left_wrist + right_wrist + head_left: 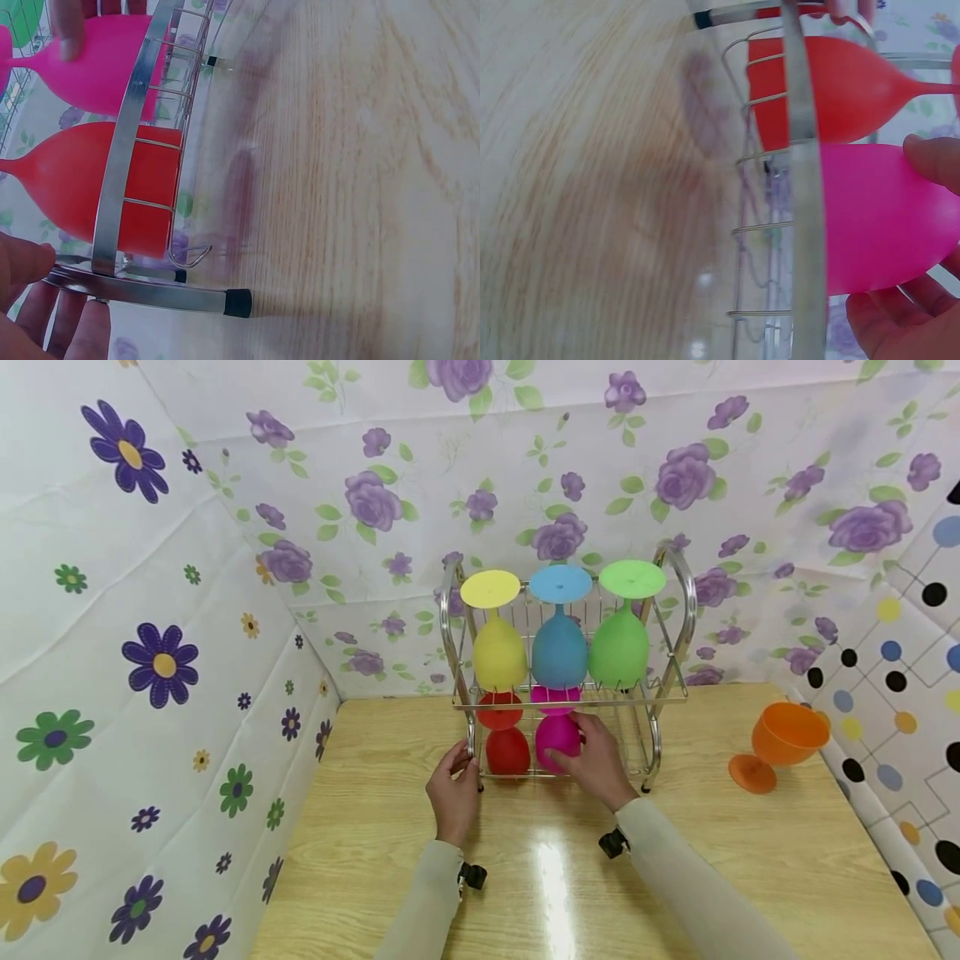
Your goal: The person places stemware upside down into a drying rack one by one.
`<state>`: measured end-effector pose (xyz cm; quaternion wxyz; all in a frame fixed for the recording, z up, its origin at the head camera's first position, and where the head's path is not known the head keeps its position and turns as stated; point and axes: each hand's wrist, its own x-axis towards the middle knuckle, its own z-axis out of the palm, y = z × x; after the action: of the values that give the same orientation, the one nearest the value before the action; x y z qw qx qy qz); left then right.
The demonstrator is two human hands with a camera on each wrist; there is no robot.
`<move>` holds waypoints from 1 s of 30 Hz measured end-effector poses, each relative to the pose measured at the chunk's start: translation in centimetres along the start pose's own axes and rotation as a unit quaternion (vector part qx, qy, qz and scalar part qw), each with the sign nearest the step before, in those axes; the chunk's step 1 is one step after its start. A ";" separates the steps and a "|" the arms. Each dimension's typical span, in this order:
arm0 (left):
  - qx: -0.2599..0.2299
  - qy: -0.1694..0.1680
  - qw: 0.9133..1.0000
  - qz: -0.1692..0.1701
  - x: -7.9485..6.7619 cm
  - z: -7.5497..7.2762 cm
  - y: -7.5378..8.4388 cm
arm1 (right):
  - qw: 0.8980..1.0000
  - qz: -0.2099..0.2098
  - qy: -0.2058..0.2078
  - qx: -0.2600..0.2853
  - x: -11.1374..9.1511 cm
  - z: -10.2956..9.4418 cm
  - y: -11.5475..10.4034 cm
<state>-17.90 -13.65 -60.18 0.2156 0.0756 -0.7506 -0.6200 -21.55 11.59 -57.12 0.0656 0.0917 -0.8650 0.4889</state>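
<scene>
An upside-down pink goblet (pixel 557 739) is in the lower tier of a two-tier metal wire rack (pixel 124 142). My right hand (pixel 596 764) grips its bowl, thumb on the near side and fingers around the far side, as the right wrist view shows. Beside it on the left, a red goblet (pixel 507 753) also stands upside down in the same tier. My left hand (pixel 454 797) holds the rack's left side leg (pixel 150 291) between thumb and fingers. The pink goblet's rim is partly hidden behind the rack's front bar in the right wrist view.
On the upper tier, yellow (pixel 499 653), blue (pixel 559 652) and green (pixel 619 647) goblets stand upside down in a row. An orange goblet (pixel 791 733) stands upright on the wooden table (pixel 360 852), right of the rack. Patterned cloth walls (pixel 420 510) enclose the back and sides.
</scene>
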 end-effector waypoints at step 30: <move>0.008 0.007 1.000 0.002 0.4 -0.1 -0.2 | 1.000 0.009 0.003 0.019 -0.9 -1.4 1.0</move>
<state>-18.22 -13.91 -60.26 0.2218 0.0801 -0.7543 -0.6127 -20.82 13.35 -57.44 0.0620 0.0840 -0.8563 0.5058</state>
